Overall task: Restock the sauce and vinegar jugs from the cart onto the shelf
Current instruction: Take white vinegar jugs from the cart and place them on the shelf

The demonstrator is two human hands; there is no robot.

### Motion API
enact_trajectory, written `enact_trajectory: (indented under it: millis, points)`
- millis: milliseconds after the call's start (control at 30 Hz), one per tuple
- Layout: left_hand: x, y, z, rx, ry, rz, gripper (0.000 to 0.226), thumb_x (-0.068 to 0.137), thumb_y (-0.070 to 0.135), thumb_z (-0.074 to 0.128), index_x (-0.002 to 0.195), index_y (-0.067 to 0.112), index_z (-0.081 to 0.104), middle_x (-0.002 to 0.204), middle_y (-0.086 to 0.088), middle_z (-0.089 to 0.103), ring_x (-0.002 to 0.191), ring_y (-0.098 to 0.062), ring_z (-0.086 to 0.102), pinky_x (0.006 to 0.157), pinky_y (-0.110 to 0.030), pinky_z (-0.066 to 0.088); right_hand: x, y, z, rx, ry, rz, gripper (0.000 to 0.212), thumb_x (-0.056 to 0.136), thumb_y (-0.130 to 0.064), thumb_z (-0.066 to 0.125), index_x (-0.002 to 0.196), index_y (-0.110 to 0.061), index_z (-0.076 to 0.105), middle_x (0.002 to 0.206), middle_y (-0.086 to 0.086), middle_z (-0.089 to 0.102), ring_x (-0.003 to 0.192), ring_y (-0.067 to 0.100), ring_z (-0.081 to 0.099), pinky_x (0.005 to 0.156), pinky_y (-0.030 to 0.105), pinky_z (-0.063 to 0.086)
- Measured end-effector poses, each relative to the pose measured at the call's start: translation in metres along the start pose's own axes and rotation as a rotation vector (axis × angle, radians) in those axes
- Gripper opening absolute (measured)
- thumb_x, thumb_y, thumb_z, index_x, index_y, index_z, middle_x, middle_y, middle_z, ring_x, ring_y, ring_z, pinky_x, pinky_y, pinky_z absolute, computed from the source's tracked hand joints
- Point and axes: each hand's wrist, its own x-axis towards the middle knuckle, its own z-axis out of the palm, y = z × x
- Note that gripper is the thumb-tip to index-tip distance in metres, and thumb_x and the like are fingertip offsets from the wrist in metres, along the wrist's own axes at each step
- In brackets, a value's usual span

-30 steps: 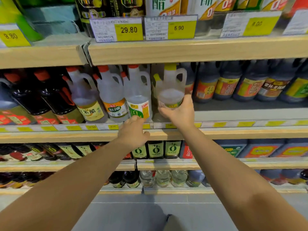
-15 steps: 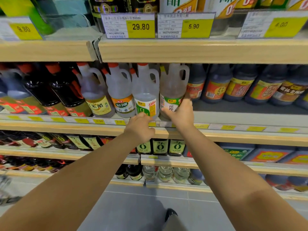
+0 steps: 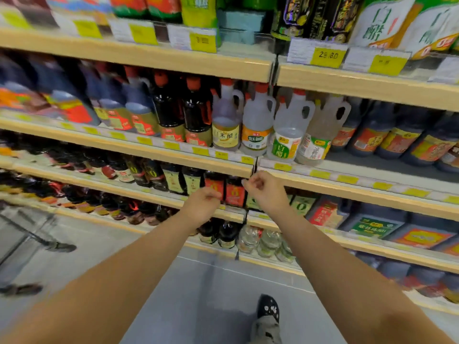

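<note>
Both hands hang empty in front of the shelving. The left hand (image 3: 202,204) shows its back to the camera, fingers loosely curled under and holding nothing. The right hand (image 3: 267,192) sits just beside it and a little higher, fingers likewise loosely curled around nothing. Neither touches a shelf or a bottle.

Above the hands, on the light wooden shelf with a yellow-tagged price strip (image 3: 360,192), four translucent plastic handled jugs stand side by side. Up and to the right of the right hand is the pale jug with a green-and-white label (image 3: 319,135). Beside it, almost straight above that hand, is the clear red-capped jug with a green label (image 3: 288,135). Then comes the clear jug with an orange label (image 3: 257,127), and above the left hand the jug with a yellow label (image 3: 226,125).

Dark brown sauce jugs with orange-red labels (image 3: 387,135) fill the same shelf further right of the right hand. Dark red-capped bottles (image 3: 183,108) stand up and to the left of the left hand.

Well to the left of the left hand and lower, a blurred grey metal cart frame (image 3: 27,232) stands on the grey floor (image 3: 198,294). Below the right hand is a black patterned shoe (image 3: 268,309).
</note>
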Motion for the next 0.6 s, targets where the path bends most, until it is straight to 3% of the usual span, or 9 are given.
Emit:
enact_trajectory:
  millis: [100,200,233,300,367,467,600]
  points:
    - [-0.043,-0.048,-0.063,-0.139,0.126,-0.1,0.018,0.092,0.016,0.049,0.094,0.025,0.064,0.088,0.006,0.06,0.069,-0.01,0.053,0.056,-0.014,0.044,-0.025,-0.045,0.071,-0.016,-0.197,-0.031,0.022,0.087,-0.036,0.062,0.071,-0.024,0.052,0.068,-0.005,0.053,0.069,0.013,0.054,0.06,0.024,0.04]
    - [-0.084,-0.098,-0.12,-0.277,0.273,-0.185,0.018,0.089,0.02,0.053,0.101,0.023,0.066,0.087,0.003,0.064,0.08,-0.014,0.059,0.067,-0.028,0.044,-0.049,-0.089,0.141,0.021,-0.358,-0.061,0.021,0.086,-0.033,0.063,0.071,-0.025,0.05,0.064,-0.01,0.048,0.06,0.0,0.051,0.055,0.015,0.038]
    - [-0.097,-0.115,-0.137,-0.333,0.322,-0.208,0.016,0.088,0.021,0.054,0.096,0.025,0.067,0.088,0.003,0.065,0.084,-0.015,0.06,0.073,-0.03,0.045,-0.057,-0.103,0.163,0.038,-0.4,-0.068,0.02,0.086,-0.032,0.064,0.073,-0.024,0.051,0.062,-0.01,0.047,0.055,-0.002,0.05,0.052,0.012,0.037]
    - [-0.122,-0.148,-0.168,-0.431,0.429,-0.257,0.014,0.087,0.024,0.054,0.084,0.033,0.065,0.089,0.006,0.065,0.09,-0.013,0.061,0.081,-0.033,0.046,-0.073,-0.131,0.207,0.063,-0.476,-0.075,0.019,0.085,-0.031,0.065,0.075,-0.022,0.052,0.061,-0.009,0.046,0.053,0.002,0.048,0.053,0.017,0.038]
    - [-0.143,-0.18,-0.194,-0.542,0.559,-0.309,0.016,0.088,0.025,0.054,0.081,0.033,0.064,0.089,0.007,0.065,0.089,-0.01,0.062,0.076,-0.03,0.047,-0.089,-0.155,0.246,0.115,-0.544,-0.064,0.019,0.083,-0.027,0.067,0.073,-0.021,0.052,0.061,-0.011,0.045,0.057,0.009,0.049,0.058,0.025,0.038]
    - [-0.164,-0.218,-0.224,-0.723,0.769,-0.34,0.019,0.092,0.018,0.047,0.085,0.029,0.06,0.086,0.003,0.062,0.082,-0.01,0.06,0.065,-0.024,0.043,-0.107,-0.183,0.294,0.159,-0.619,-0.042,0.017,0.084,-0.023,0.066,0.077,-0.012,0.055,0.061,-0.008,0.044,0.053,0.001,0.044,0.057,0.022,0.033]
    - [-0.17,-0.25,-0.258,-0.871,0.902,-0.395,0.017,0.093,0.014,0.045,0.088,0.027,0.056,0.087,0.003,0.059,0.078,-0.011,0.058,0.068,-0.025,0.045,-0.107,-0.21,0.345,0.194,-0.749,0.039,0.02,0.084,-0.024,0.065,0.095,-0.008,0.059,0.077,0.001,0.054,0.07,0.014,0.051,0.068,0.029,0.042]
